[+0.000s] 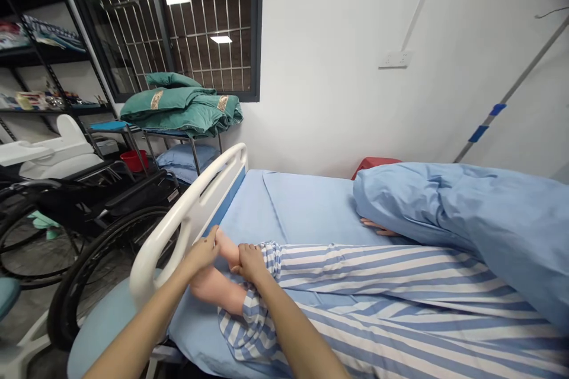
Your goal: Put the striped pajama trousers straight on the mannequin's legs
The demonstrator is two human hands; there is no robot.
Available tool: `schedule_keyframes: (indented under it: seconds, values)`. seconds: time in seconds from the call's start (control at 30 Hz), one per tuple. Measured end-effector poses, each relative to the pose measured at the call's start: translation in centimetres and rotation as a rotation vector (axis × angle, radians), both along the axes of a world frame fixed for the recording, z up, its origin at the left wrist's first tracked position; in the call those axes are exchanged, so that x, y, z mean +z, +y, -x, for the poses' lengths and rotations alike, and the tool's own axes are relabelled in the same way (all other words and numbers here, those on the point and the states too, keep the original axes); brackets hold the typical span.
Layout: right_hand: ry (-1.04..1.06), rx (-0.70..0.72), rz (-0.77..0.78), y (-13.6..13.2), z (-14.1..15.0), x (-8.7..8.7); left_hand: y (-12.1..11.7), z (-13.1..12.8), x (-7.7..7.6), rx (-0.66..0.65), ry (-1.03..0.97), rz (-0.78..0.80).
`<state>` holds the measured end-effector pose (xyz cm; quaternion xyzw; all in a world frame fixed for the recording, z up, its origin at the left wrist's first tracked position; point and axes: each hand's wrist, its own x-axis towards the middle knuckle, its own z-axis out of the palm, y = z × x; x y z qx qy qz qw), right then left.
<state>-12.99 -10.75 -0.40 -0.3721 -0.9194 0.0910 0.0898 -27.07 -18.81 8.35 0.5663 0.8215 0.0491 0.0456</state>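
A figure in blue-and-white striped trousers [377, 272] lies on a bed with a light blue sheet [302, 204]. Two bare feet stick out of the trouser legs near the footboard. My left hand [202, 253] wraps round the toes of the farther foot [226, 247]. My right hand [251, 262] grips the same foot at the ankle, just where the striped cuff ends. The nearer foot [212, 289] lies below my hands, untouched. A light blue quilt [466, 219] covers the figure's upper body, and one hand [376, 226] shows at its edge.
The white footboard rail [186, 204] runs along the bed's left end. A black wheelchair [89, 213] stands left of it. Behind, a metal rack [178, 139] carries folded green quilts [182, 106], with a red basin [133, 160] and shelving beside it. White wall at the back.
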Motion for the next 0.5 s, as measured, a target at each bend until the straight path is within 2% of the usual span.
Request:
schedule_keyframes:
  seconds: [0.13,0.23,0.3,0.43,0.5]
  values:
    - [0.038,-0.109,0.019,-1.6,0.1,1.2,-4.0,-1.2,-1.2,0.039,0.191,-0.1]
    - [0.17,-0.146,-0.029,-3.7,-0.6,2.4,-5.3,-2.0,-1.6,0.049,0.331,-0.11]
    - [0.253,-0.057,-0.015,-5.2,-1.3,3.3,-5.3,-2.3,-1.4,0.069,0.375,-0.09]
    - [0.211,0.276,0.232,-7.3,-2.6,4.5,-4.5,-2.4,-0.3,-0.014,0.337,0.03]
    - [0.162,0.302,0.316,-7.9,-2.6,4.4,-4.1,-2.4,0.1,-0.054,0.293,0.061]
